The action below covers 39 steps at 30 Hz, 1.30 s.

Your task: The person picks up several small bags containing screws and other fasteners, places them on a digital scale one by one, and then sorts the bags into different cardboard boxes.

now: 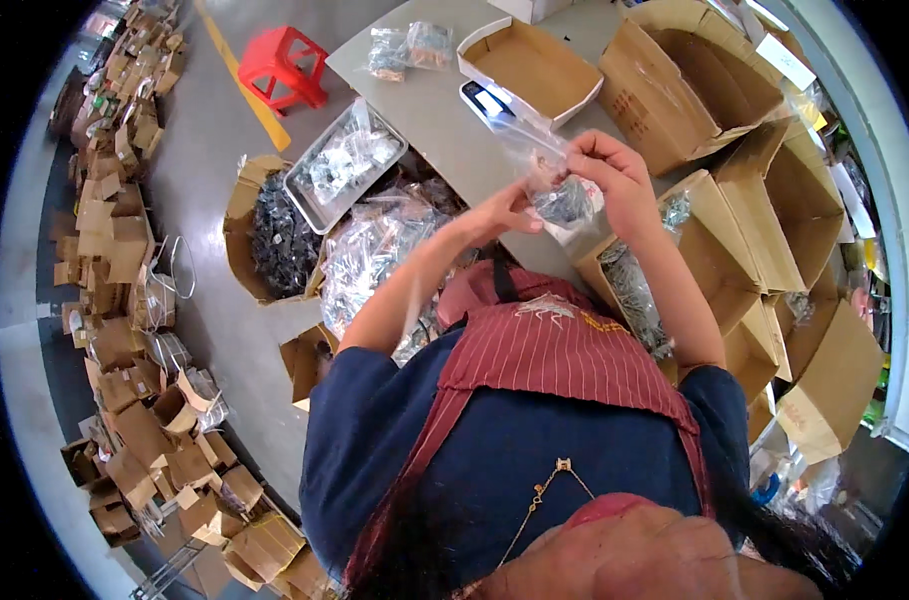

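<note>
A clear plastic bag point(562, 203) with small grey parts inside is held up between my two hands, above the table's near edge. My right hand point(614, 178) pinches the bag's upper right edge between thumb and fingers. At its lower left side, my left hand point(502, 212) grips the plastic, thumb against the bag. The bag's loose upper part point(527, 145) stands up clear and creased. Just behind the bag, a dark device with a lit display point(486, 101) lies on the grey table point(436, 125). Both hands are closed, and the left fingertips are partly hidden.
A shallow cardboard box point(534, 72) and small filled bags point(411, 47) lie on the table. Left are a metal tray point(366, 188), a carton of black parts point(236, 225), and a red stool point(282, 68). Open cartons point(719, 235) crowd my right arm; more boxes point(124, 235) line the far left.
</note>
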Available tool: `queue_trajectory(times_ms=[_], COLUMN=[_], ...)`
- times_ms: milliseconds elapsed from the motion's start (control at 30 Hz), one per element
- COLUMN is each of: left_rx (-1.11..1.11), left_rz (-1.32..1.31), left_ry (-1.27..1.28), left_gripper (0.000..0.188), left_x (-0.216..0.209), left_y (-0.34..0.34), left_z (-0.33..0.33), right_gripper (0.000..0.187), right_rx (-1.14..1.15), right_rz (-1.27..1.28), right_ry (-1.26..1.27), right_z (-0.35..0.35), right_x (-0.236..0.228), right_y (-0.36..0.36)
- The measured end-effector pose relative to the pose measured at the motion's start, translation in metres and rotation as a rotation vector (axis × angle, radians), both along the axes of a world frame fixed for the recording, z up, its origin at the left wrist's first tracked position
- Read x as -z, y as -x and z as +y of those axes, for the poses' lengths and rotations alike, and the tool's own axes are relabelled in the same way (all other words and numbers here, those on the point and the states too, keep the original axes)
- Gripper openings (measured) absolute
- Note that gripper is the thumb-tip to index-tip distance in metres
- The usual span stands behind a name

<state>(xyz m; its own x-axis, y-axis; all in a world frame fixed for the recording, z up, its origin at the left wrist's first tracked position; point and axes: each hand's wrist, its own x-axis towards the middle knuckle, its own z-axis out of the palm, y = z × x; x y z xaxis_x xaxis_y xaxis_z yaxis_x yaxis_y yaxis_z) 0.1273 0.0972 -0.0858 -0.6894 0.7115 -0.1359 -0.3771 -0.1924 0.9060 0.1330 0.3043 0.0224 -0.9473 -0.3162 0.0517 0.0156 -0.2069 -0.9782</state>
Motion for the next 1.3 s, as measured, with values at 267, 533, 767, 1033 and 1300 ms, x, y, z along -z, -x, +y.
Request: queue_trajectory(times_ms=[267, 533, 767, 1033, 1300], left_rx=[-0.059, -0.755, -0.783, -0.534, -0.128], left_rz=[-0.472, 0.040, 0.186, 1.233, 1.159], left_ry=[-0.504, 0.118, 0.497, 1.304, 0.505], left_gripper=[0.080, 0.034, 0.045, 0.034, 0.024], left_x=[-0.018, -0.045, -0.063, -0.049, -0.147], left_y=[0.008, 0.151, 0.310, 0.370, 0.283], left_z=[0.009, -0.111, -0.115, -0.035, 0.150], right_gripper=[0.016, 0.018, 0.017, 0.020, 0.018], right_rx=[0.142, 0.540, 0.698, 0.909, 1.310], right_rz=[-0.041, -0.264, -0.226, -0.174, -0.244], right_ry=[0.006, -0.105, -0.237, -0.445, -0.457], right_z=[0.034, 0.143, 0.172, 0.195, 0.181], right_x=[-0.019, 0.031, 0.035, 0.047, 0.034], right_y=[0.002, -0.056, -0.054, -0.106, -0.176])
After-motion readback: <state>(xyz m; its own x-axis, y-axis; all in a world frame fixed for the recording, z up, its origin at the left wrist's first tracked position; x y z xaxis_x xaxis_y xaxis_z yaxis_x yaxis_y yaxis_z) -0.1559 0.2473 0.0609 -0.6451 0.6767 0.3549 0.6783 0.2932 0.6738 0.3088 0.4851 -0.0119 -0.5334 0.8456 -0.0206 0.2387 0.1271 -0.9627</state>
